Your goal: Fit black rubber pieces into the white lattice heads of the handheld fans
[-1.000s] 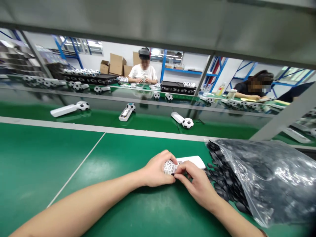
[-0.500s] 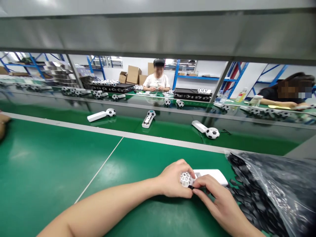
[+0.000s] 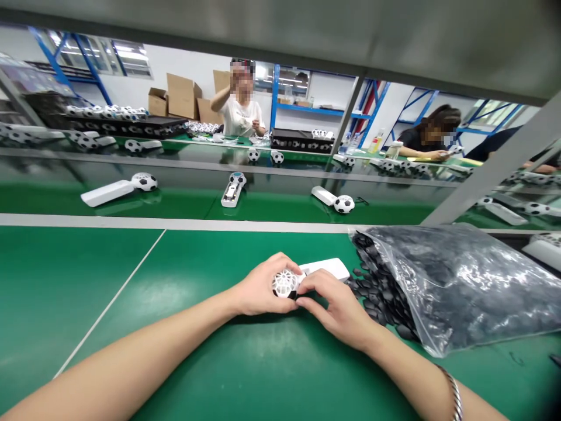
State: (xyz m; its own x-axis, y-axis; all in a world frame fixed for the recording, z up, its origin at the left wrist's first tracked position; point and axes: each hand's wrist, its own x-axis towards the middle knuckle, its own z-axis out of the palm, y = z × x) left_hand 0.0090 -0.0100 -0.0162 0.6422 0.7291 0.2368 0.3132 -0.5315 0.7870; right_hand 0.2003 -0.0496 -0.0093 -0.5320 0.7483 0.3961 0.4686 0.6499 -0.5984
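Note:
A white handheld fan with a soccer-ball head [image 3: 284,283] lies low over the green table, its white webbed grille facing up. My left hand [image 3: 263,286] is closed around the head, thumb on the near side and fingers on the far side. The fan's white handle [image 3: 328,269] points right, partly hidden behind my right hand [image 3: 335,304]. The right thumb and index finger are pinched against the right edge of the head, close to a black patch on its side. Whether a loose piece sits between those fingertips is hidden.
Loose black plastic pieces [image 3: 385,292] spill from a clear plastic bag [image 3: 473,292] to the right. Beyond the table's pale edge strip, soccer-ball fans [image 3: 344,203] lie on a green conveyor surface. A slanted grey post [image 3: 491,158] stands at right. Co-workers [image 3: 242,111] sit across.
The camera view has shifted, so hands and fan appear further left and higher, with more of the bag showing. Both hands keep their grip. A co-worker opposite has raised a hand.

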